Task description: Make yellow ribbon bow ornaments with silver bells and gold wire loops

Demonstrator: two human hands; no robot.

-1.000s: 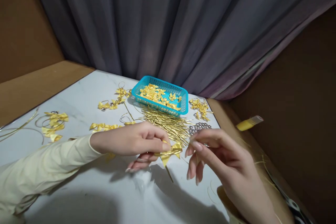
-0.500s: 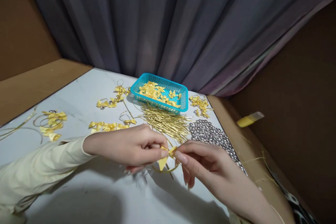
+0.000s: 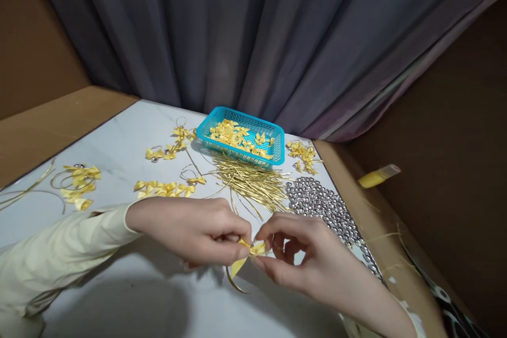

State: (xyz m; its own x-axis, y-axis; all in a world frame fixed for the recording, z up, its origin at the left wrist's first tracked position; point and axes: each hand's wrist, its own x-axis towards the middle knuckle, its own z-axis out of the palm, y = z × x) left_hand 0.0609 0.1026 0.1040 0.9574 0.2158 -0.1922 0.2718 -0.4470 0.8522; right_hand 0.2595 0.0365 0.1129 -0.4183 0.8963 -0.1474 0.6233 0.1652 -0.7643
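Observation:
Between my two hands is a small yellow ribbon bow [image 3: 258, 249] with a tail hanging down. My left hand [image 3: 206, 235] pinches its left side between thumb and finger. At the bow's right loop, the thumb and forefinger of my right hand [image 3: 304, 253] close on the ribbon. A gold twist tie [image 3: 236, 286] curves down below the bow; where it joins is hidden by the fingers. Just beyond my hands lies a pile of gold twist ties [image 3: 253, 182]. Silver beads [image 3: 320, 206] are heaped past my right hand.
A blue plastic basket [image 3: 280, 150] holding yellow bows stands at the back. Yellow bow clusters lie at the left [image 3: 81, 185], in a row [image 3: 162, 189] behind my left wrist, and at the right [image 3: 303, 156]. A yellow-filled tube [image 3: 378, 176] is at the right edge.
Both hands have moved slightly down with the bow. My right fingers have shifted to its right loop, and the gold tie below has swung from a closed curve to a hanging end.

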